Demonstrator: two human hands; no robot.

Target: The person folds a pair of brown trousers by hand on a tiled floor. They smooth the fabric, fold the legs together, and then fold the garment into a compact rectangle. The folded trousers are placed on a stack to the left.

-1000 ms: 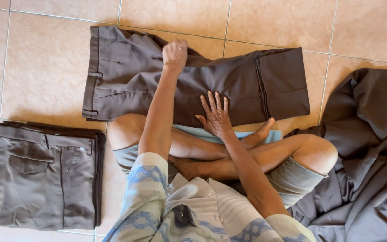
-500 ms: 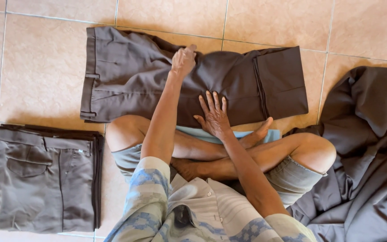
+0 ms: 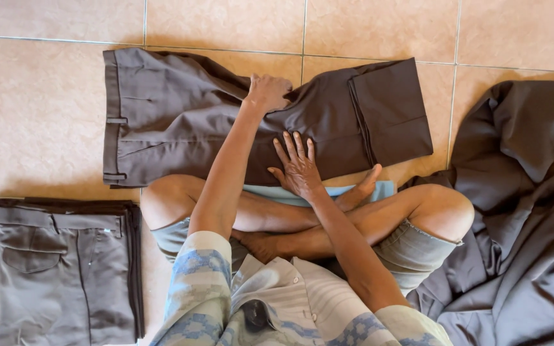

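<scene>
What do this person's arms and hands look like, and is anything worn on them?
Both arms are bare from short sleeves down: pale fabric with a blue and grey pattern. The left hand and right hand wear no gloves; no rings, watch or bracelets show.

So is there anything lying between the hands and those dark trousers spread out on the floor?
Nothing visible does. The left hand grips the far edge of the dark trousers, and the right hand lies flat on the cloth near the middle. The folded pile and loose cloth heap lie off to either side.
</scene>
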